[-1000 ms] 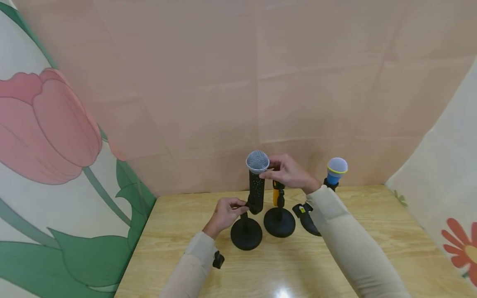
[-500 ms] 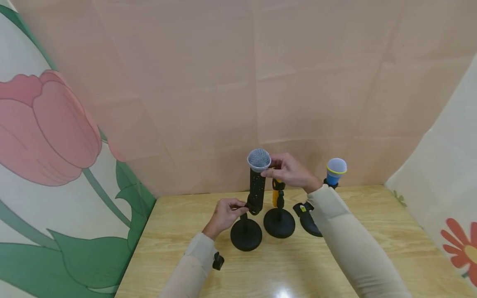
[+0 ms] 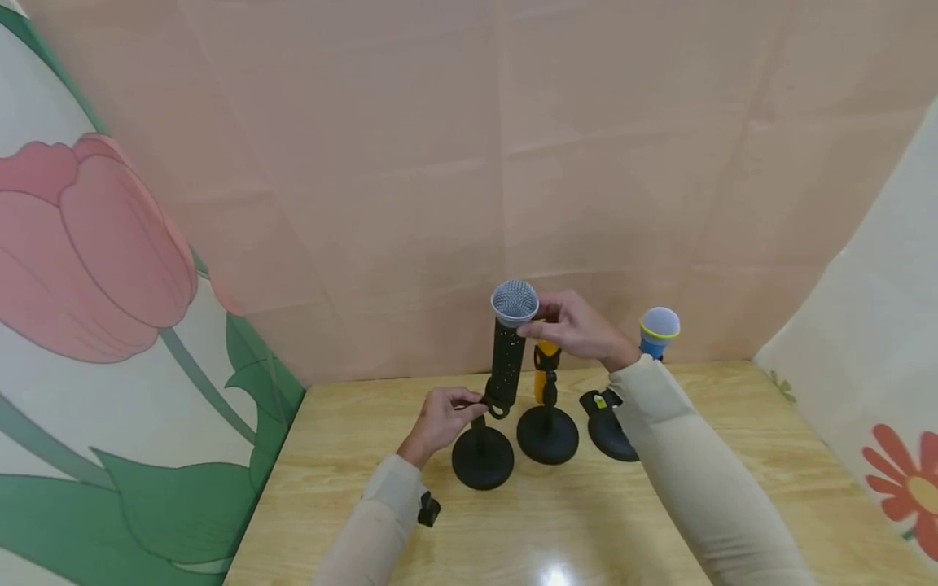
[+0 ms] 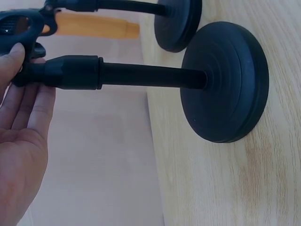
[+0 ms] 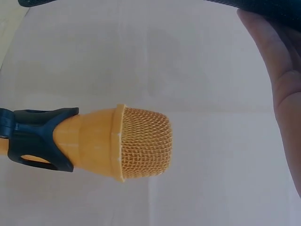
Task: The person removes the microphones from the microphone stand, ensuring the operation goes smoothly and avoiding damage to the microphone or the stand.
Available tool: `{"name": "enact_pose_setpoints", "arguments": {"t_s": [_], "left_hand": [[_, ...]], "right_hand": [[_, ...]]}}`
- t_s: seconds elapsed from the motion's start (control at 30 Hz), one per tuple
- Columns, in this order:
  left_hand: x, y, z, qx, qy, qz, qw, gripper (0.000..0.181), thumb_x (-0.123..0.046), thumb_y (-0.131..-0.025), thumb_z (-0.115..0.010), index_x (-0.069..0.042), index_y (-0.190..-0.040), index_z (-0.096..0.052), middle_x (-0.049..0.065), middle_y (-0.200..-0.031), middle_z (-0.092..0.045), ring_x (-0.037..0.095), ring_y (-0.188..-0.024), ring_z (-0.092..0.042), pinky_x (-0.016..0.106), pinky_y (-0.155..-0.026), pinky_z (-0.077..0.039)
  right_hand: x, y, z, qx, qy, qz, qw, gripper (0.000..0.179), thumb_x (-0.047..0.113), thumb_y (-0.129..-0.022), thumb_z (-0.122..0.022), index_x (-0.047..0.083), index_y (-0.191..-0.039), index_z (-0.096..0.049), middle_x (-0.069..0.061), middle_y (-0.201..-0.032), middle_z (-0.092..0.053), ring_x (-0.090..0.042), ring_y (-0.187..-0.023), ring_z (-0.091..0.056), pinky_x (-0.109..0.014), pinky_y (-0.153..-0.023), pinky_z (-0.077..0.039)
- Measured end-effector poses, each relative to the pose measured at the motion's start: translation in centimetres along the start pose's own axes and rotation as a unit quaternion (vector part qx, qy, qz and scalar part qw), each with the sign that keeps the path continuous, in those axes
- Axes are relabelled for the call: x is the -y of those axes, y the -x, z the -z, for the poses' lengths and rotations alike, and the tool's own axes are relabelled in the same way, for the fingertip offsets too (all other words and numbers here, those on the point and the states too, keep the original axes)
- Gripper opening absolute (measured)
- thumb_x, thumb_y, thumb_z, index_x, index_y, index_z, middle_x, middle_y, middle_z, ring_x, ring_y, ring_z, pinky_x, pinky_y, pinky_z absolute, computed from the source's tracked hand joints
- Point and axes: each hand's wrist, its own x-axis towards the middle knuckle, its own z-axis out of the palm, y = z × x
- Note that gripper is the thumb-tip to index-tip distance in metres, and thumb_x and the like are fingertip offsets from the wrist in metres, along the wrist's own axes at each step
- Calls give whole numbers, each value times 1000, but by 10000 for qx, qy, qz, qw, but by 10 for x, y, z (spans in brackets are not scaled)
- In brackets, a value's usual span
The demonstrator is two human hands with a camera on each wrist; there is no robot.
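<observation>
My right hand [image 3: 580, 327] pinches a black speckled microphone [image 3: 507, 362] just below its silver mesh head. The microphone stands nearly upright with its lower end at the clip of the leftmost black microphone stand [image 3: 482, 457]; I cannot tell whether it touches the clip. My left hand [image 3: 442, 423] grips that stand at the joint under its clip. In the left wrist view the clip [image 4: 21, 28] is partly cut off, with thumb and fingers of the left hand [image 4: 23, 141] about the joint. The right wrist view shows only the dark microphone's edge [image 5: 277, 10] beside the right hand [image 5: 287, 80].
A second stand [image 3: 548, 435] holds a yellow microphone [image 5: 99, 143] close by on the right. Farther right are a third stand [image 3: 611, 435], partly behind the sleeve, and a blue microphone with a white head [image 3: 659, 327]. The wooden table [image 3: 352, 464] meets a pinkish backdrop.
My right hand has raised the black microphone slightly, up and to the right, baring the clip's loop below it. The left hand has kept its grip on the stand.
</observation>
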Motion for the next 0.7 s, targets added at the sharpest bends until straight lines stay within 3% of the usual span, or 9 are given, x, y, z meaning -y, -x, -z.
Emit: {"name": "enact_pose_setpoints", "arguments": {"t_s": [0.27,0.5,0.7], "left_hand": [[32,-10,-6,-41,-22,12,10000,10,0,-88,-75,3,-97,-77,13,-97,-75,27,-91,-72,35,-77,-59],[36,-12,-6,-15,-18,128,9999,10,-5,-88,-76,-1,-97,-78,9,-96,-75,20,-90,-71,31,-77,-58],[36,-13,-6,-28,104,44,9999,10,-3,-89,-75,0,-98,-78,11,-97,-75,25,-91,-72,37,-77,-59]], "right_hand": [[2,-1,4,27,-3,-12,10000,34,-3,-92,-68,-9,-125,-63,-22,-121,-67,-31,-103,-67,-47,-95,-52],[5,-2,5,32,31,72,10000,34,-3,-92,-69,-8,-125,-63,-21,-121,-67,-30,-101,-67,-44,-94,-53],[7,-3,6,42,40,147,9999,34,-4,-91,-68,-9,-124,-63,-22,-119,-68,-31,-101,-68,-39,-93,-54]]}}
